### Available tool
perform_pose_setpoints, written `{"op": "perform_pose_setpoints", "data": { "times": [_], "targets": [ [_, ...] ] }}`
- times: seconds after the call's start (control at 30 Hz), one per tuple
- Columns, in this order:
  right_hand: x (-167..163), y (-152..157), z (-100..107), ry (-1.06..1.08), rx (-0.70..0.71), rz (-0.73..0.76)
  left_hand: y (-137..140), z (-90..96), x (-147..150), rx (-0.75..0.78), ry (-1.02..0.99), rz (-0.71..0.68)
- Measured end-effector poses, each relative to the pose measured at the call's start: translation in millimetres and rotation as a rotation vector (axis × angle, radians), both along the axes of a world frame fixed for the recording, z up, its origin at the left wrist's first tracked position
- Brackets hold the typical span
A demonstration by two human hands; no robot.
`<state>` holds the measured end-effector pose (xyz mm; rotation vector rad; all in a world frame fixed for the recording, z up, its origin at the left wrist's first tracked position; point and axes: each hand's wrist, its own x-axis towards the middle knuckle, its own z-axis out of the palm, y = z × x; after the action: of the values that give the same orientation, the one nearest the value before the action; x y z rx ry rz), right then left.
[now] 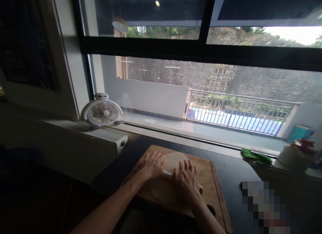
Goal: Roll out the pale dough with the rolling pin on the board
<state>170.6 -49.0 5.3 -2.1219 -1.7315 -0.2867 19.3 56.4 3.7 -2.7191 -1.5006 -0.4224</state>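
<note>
A flat, pale sheet of dough (176, 160) lies on a wooden board (207, 175), showing both beyond and in front of a rolling pin (167, 174). Across the dough the pin lies sideways, its pale middle visible between my hands and one brown end by my right wrist. My left hand (154, 165) rests on the left part of the pin, fingers stretched forward. On the right part lies my right hand (187, 177), palm down with its fingers spread. Neither hand's fingers wrap round the pin; the palms cover its ends in part.
The board sits on a dark table (226, 170) by a window. A white fan (105, 112) stands at the left near a radiator (105, 136). On the sill at the right are a green cloth (255, 157) and a white container (293, 157). A pixelated patch covers something at the table's right edge.
</note>
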Motion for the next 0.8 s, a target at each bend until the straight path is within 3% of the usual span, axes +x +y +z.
{"op": "perform_pose_setpoints", "data": {
  "times": [0.13, 0.3, 0.63, 0.8],
  "targets": [
    [-20, -33, -1, -0.048, 0.054, 0.029, -41, -0.5, -22, 0.172, -0.034, -0.001],
    [-27, -55, -5, -0.028, 0.03, 0.1, -65, -1.5, -37, 0.187, -0.045, -0.016],
    [-2, 3, 9, 0.003, -0.006, 0.037, -9, 8.0, 1, 0.004, 0.034, 0.076],
    [-7, -9, 6, -0.053, 0.042, 0.044, -15, 1.7, -4, 0.089, -0.026, 0.061]
  ]
}}
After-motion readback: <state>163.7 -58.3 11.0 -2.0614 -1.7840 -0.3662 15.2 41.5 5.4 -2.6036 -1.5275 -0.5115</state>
